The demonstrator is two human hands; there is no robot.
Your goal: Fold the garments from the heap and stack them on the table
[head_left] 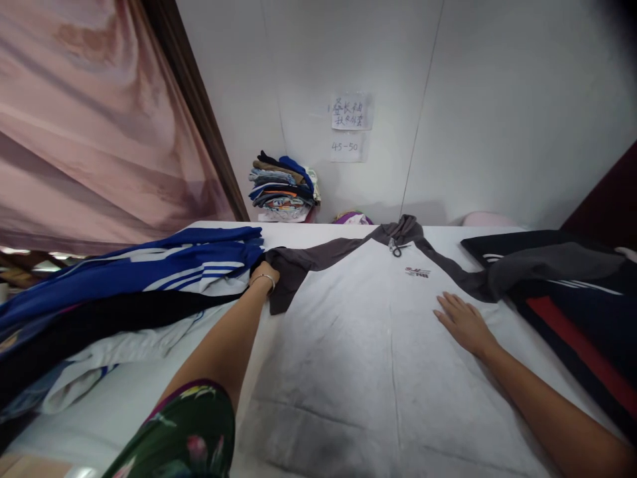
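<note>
Shirt, white in the body and grey at the sleeves, lies spread on the white table straight in front of the person. Its long axis runs away from them: grey collar at the far edge, body widening towards their side. The left hand, with a bracelet at the wrist, is at the left sleeve, its fingers bent at the cloth; from where I stand I cannot tell whether they are clamped on it. That sleeve is bunched close beside the body. The right hand rests flat on the white front, fingers apart and gripping nothing, below the small print. What matters most is the other sleeve: the right sleeve reaches well out to the right, over the dark clothes, and the right hand is much the nearer to it, just inside its shoulder end but not touching.

Beyond the left hand lies a blue jacket, with a black garment nearer the person. At the back, a folded pile stands against the wall, left of two paper notes, and a pink curtain hangs at left.
</note>
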